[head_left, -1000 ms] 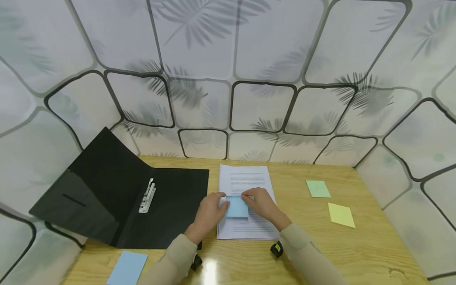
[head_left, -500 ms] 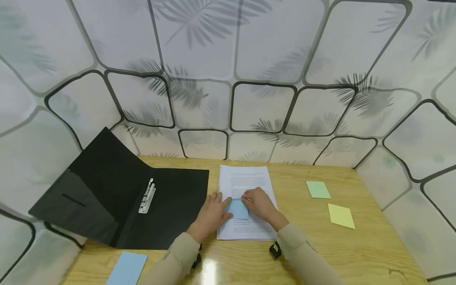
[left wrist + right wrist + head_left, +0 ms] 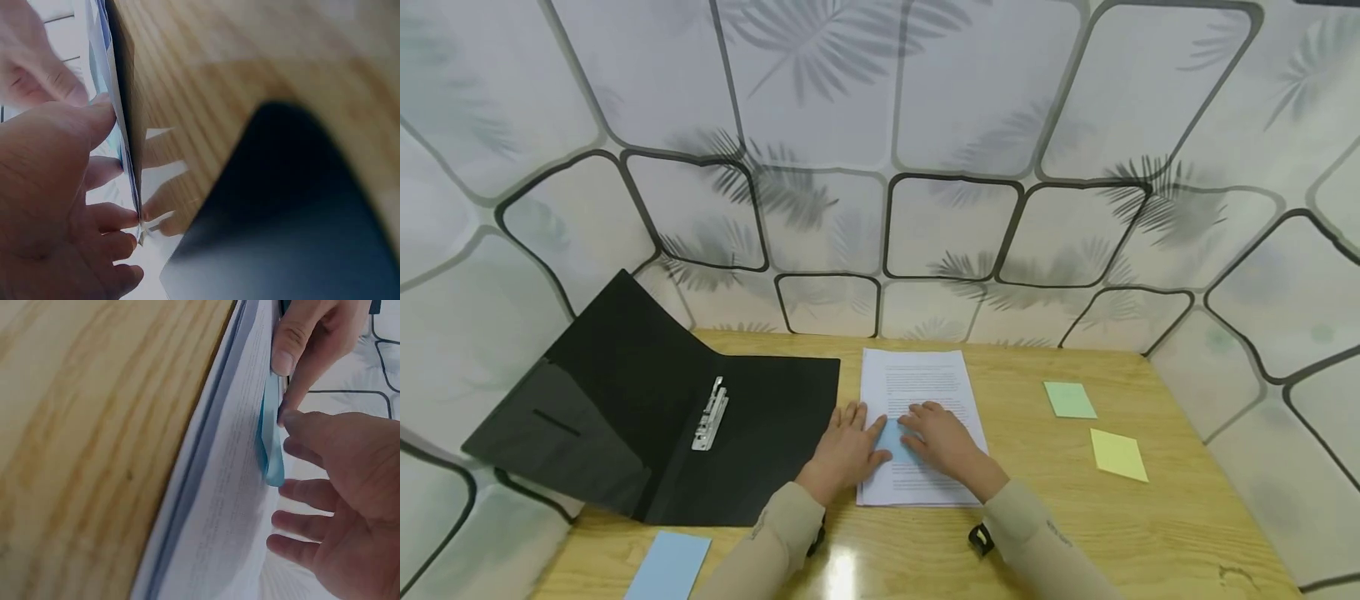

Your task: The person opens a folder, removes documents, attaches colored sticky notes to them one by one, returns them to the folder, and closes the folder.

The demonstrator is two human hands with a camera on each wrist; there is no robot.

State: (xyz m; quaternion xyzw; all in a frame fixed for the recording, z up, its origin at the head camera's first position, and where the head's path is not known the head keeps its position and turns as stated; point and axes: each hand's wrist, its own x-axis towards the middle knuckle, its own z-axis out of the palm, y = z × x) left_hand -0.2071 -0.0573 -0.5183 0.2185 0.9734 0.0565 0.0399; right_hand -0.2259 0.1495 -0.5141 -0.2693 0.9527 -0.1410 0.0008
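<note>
A stack of printed sheets point(image 3: 921, 375) lies in the middle of the wooden table, with a light blue sticky note point(image 3: 891, 442) on its lower half. My left hand point(image 3: 846, 454) rests with spread fingers over the stack's left edge, its thumb at the note's left side. From the other side my right hand point(image 3: 951, 446) reaches over the note's right part, covering some of it. In the right wrist view the sticky note point(image 3: 273, 444) has a lifted, slightly curved lower edge, and the right fingers are extended loosely beside it without pinching.
An open black folder point(image 3: 775, 442) with a metal clip point(image 3: 710, 417) stands left of the stack. Near the front left lies a blue paper pad point(image 3: 668, 567). Green point(image 3: 1070, 400) and yellow point(image 3: 1118, 454) sticky notes lie to the right. A patterned curtain point(image 3: 955, 225) backs the table.
My left hand has gone from the note's upper left corner to lying spread over the stack's edge. My right fingers have let go of their pinch at the note's upper right and spread over it.
</note>
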